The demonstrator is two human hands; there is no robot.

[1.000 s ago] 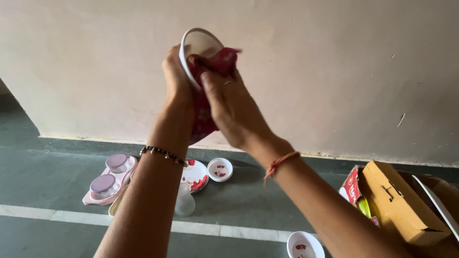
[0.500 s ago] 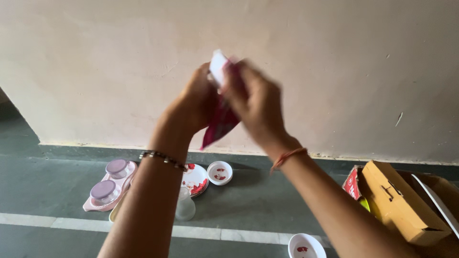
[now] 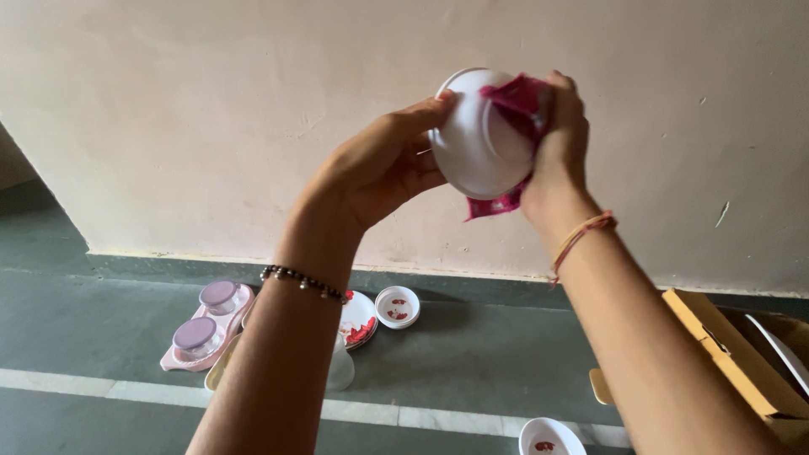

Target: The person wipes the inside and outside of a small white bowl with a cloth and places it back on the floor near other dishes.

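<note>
A small white bowl point(image 3: 474, 143) is held up in front of the wall, its underside turned toward me. My left hand point(image 3: 383, 164) grips its left rim, thumb on top. My right hand point(image 3: 559, 143) presses a red patterned cloth point(image 3: 518, 97) against the bowl's right side, and a corner of the cloth hangs out below the bowl. A beaded bracelet circles my left wrist and an orange thread circles my right wrist.
On the dark green floor lie a pink tray with two purple-lidded jars point(image 3: 206, 324), a red-and-white plate point(image 3: 360, 318), a small white bowl point(image 3: 397, 306), a clear glass point(image 3: 340, 371) and another white bowl point(image 3: 552, 437). An open cardboard box point(image 3: 733, 358) stands at the right.
The bowl has been turned over: its opening faced me before, its underside does now. Both hands shifted to the right, and the cloth went from inside the bowl to its outer right side.
</note>
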